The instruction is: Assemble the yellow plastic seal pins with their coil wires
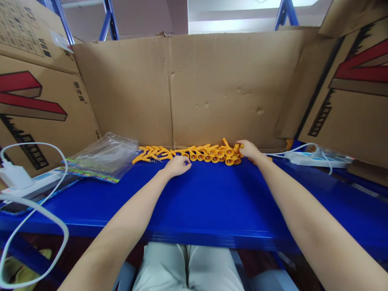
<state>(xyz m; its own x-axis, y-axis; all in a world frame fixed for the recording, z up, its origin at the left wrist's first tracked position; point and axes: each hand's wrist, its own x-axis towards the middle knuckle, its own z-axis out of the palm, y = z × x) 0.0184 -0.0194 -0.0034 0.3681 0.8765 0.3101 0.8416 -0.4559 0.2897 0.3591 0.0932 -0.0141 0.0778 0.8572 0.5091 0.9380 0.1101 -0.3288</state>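
Along the back of the blue table (212,202) lies a row of small yellow plastic pieces. Those on the right are trumpet-shaped, with round flared mouths (229,161) facing me and thin stems behind. Toward the left lie yellow branched pieces (148,154), some with small metal bits beside them. My left hand (178,166) rests in front of the row's middle, thumb and fingers curled together; whatever may be inside is hidden. At the right end of the pile, my right hand (249,149) has its fingers closed around a yellow trumpet-shaped piece (241,148), partly covered by the hand.
Clear plastic bags (106,155) with a colourful edge lie at left. White power strips (323,159) sit on both sides, with a charger (15,178) and looping white cable (57,184) at left. Cardboard (230,89) walls the back; printed boxes (45,101) flank it.
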